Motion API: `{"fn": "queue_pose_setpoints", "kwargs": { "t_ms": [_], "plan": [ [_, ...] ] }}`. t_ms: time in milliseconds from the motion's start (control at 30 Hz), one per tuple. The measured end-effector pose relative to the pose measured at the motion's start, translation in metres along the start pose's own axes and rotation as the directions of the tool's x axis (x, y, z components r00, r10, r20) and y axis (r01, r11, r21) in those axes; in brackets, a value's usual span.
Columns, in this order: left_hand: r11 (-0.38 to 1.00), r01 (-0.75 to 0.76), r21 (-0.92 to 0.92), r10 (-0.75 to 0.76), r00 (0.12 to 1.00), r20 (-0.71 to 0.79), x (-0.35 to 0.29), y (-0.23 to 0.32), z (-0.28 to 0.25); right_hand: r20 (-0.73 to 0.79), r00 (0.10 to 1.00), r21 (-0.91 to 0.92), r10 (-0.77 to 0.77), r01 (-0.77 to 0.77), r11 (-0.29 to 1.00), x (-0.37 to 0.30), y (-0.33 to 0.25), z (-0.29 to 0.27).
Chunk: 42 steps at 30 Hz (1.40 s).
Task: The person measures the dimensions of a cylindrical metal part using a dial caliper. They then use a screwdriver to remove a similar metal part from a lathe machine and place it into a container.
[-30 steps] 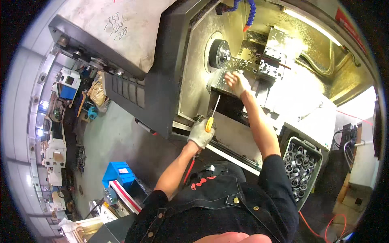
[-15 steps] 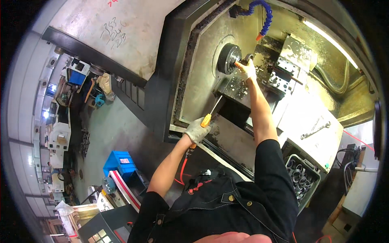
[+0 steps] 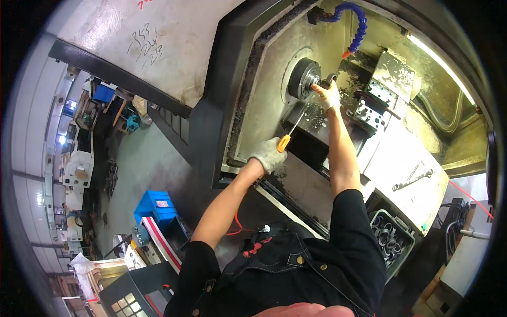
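Observation:
My left hand (image 3: 269, 155), in a pale work glove, is closed round the orange handle of an air blow gun (image 3: 283, 143). A red hose hangs below that hand. The gun's long thin metal nozzle points up toward the round dark chuck (image 3: 304, 78) of a lathe, its tip close to the chuck's lower edge. My right hand (image 3: 328, 96), also gloved with bare fingertips showing, grips a dark metal part with a ring-shaped end (image 3: 330, 78) right in front of the chuck's face. Whether that part touches the chuck I cannot tell.
A blue coolant hose (image 3: 359, 33) with an orange tip hangs above the chuck. Tool blocks (image 3: 369, 115) stand to its right. Wrenches (image 3: 413, 179) lie on the pale cover, near a bin (image 3: 413, 240) of metal ring parts. A blue crate (image 3: 157, 207) stands at lower left.
My left hand has moved up and right with the blow gun, bringing the nozzle nearer the chuck. My right hand still holds the ring-ended part at the chuck. The view has shifted slightly.

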State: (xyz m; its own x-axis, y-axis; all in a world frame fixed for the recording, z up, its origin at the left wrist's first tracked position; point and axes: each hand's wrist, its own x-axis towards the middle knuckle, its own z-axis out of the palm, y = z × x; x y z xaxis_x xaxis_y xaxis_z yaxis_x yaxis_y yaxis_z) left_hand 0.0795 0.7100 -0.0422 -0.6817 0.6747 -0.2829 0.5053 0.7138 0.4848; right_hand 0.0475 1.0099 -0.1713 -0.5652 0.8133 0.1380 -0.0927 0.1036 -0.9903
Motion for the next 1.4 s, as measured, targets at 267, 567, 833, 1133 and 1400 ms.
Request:
{"fn": "queue_pose_setpoints", "kwargs": {
  "t_ms": [267, 567, 833, 1133, 1400],
  "plan": [
    [0.998, -0.031, 0.063, 0.026, 0.997, 0.078, 0.013, -0.009, -0.014, -0.005, 0.999, -0.022, 0.040, -0.040, 0.999, -0.010, -0.019, 0.000],
    [0.982, -0.132, -0.133, 0.114, 0.985, -0.130, 0.011, -0.019, 0.009, -0.074, 0.996, 0.024, 0.041, -0.040, 0.999, -0.007, -0.005, 0.002],
    [0.979, -0.096, -0.178, 0.077, 0.991, -0.113, -0.011, -0.027, 0.009, -0.103, 0.995, 0.067, -0.017, 0.024, 0.997, 0.004, 0.006, 0.000],
    [0.979, -0.056, -0.194, 0.056, 0.998, -0.006, -0.013, -0.030, 0.015, 0.027, 0.990, 0.552, 0.142, -0.133, 0.823, -0.011, 0.013, 0.000],
    [0.964, -0.092, -0.251, 0.091, 0.996, -0.017, 0.020, -0.014, 0.037, 0.096, 0.929, 0.647, 0.356, -0.330, 0.687, -0.014, 0.014, 0.005]
  ]
}}
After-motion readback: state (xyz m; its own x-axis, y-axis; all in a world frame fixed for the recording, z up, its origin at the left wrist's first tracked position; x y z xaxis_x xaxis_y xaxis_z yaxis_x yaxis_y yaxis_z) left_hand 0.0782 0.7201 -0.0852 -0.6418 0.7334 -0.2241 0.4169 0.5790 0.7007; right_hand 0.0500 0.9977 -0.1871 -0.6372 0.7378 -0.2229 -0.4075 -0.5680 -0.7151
